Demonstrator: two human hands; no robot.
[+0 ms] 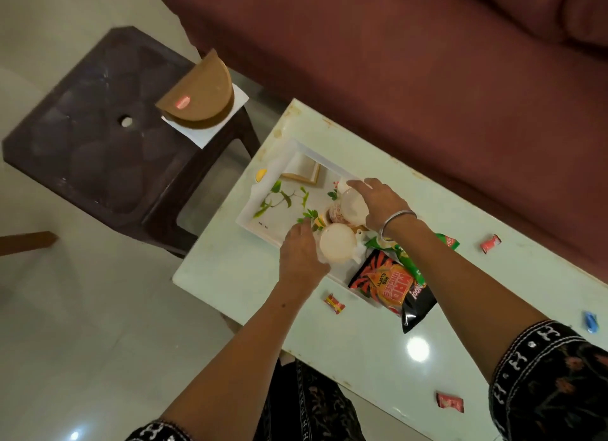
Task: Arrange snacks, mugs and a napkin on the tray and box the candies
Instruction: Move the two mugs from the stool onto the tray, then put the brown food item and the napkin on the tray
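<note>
Head view: we set two mugs down on the tray.

Our left hand (301, 253) curls round the near mug (337, 247), and our right hand (378, 203) grips the far mug (348, 207), which is tilted; both are over the white tray (263, 207) on the table (230, 276). We should level the far mug before letting go, keep the two apart, and leave room beside the snack packets (391, 282) lying half over the tray's near end. The folded napkin (301, 170) sits at the far end. Wrapped candies (334, 304) lie scattered on the table; the brown box (200, 95) waits on the stool (98, 137).
</note>
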